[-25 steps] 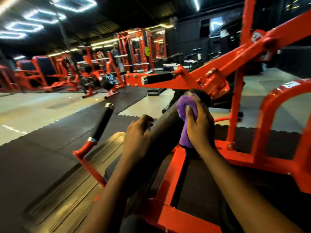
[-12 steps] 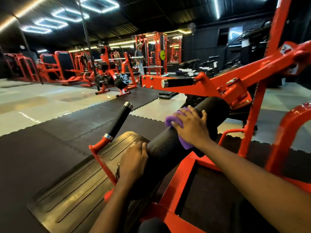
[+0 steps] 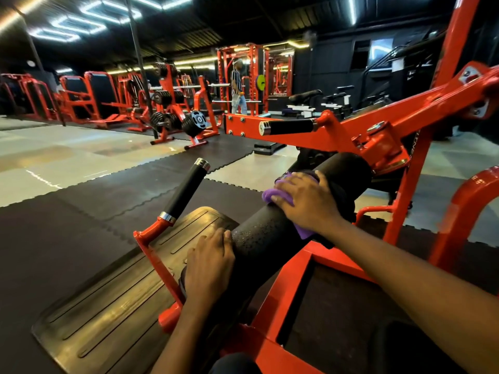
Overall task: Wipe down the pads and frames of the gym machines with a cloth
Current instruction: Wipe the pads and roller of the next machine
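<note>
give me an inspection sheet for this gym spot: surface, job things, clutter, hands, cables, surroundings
surface: dark floor mats with pale tiles beyond; ribbed footplate beside the machine
job's things: purple cloth on the black roller pad; red frame around it
clutter: nothing seen
grippers: right hand presses the cloth flat on the roller pad; left hand rests on the pad's near end, holding nothing
cables: nothing seen
surroundings: more red machines, a plate rack, a person standing far back
</note>
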`<state>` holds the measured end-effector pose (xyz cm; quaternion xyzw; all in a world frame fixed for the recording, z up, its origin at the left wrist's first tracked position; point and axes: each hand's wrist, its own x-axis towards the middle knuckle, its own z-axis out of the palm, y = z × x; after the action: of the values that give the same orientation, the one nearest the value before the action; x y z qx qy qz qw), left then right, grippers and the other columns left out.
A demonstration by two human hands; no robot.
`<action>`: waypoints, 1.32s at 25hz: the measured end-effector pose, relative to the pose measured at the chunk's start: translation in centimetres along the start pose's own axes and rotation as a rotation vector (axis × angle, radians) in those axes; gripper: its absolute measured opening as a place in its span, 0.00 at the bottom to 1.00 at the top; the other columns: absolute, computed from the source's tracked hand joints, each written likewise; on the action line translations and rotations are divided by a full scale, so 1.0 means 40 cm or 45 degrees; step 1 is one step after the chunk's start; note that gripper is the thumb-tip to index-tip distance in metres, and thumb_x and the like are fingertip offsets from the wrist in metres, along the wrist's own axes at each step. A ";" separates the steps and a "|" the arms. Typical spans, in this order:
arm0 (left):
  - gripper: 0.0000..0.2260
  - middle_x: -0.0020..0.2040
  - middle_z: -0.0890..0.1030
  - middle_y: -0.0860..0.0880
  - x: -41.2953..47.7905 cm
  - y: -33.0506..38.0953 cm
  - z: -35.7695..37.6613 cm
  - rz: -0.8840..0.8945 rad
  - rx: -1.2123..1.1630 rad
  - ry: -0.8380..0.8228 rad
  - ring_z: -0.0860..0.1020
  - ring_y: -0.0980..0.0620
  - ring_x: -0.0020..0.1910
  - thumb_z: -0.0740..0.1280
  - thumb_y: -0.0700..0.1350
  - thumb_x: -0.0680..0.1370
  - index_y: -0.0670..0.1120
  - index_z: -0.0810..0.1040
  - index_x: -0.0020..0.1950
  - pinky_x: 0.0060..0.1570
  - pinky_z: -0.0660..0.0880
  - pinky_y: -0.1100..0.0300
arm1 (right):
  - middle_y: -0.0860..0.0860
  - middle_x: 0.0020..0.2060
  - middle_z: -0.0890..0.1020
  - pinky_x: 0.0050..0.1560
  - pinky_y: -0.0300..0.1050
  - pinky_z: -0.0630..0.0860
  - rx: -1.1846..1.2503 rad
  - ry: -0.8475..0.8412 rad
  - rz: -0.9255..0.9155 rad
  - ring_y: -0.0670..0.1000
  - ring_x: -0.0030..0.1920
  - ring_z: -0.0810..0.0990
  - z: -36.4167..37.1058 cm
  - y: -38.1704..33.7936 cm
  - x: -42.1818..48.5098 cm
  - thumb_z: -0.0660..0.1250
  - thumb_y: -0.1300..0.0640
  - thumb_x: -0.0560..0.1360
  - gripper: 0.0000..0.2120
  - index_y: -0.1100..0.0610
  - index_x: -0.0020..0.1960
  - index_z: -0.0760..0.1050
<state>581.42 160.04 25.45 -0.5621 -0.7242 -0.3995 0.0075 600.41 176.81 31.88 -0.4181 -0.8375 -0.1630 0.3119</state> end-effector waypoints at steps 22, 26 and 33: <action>0.12 0.46 0.76 0.54 -0.005 -0.003 0.003 -0.002 0.020 -0.014 0.73 0.54 0.46 0.51 0.54 0.84 0.54 0.73 0.53 0.55 0.73 0.47 | 0.51 0.65 0.79 0.74 0.61 0.54 -0.014 -0.179 0.257 0.53 0.71 0.70 -0.051 0.170 0.130 0.64 0.37 0.78 0.19 0.45 0.63 0.79; 0.12 0.46 0.75 0.55 -0.006 -0.004 0.001 -0.007 0.018 -0.027 0.73 0.54 0.47 0.51 0.54 0.84 0.55 0.73 0.53 0.55 0.73 0.47 | 0.51 0.68 0.77 0.75 0.62 0.52 -0.032 -0.085 0.445 0.54 0.74 0.67 -0.049 0.219 0.153 0.67 0.36 0.76 0.21 0.45 0.64 0.79; 0.11 0.46 0.74 0.56 -0.008 -0.005 -0.006 0.001 0.009 -0.037 0.73 0.53 0.49 0.52 0.53 0.84 0.54 0.73 0.53 0.56 0.71 0.48 | 0.52 0.58 0.83 0.68 0.59 0.66 0.106 -0.090 0.521 0.57 0.63 0.77 -0.072 0.284 0.171 0.66 0.33 0.71 0.23 0.45 0.59 0.81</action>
<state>581.28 159.65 25.35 -0.5680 -0.7253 -0.3889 -0.0009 607.51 186.15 38.67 -0.5717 -0.7515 -0.0465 0.3259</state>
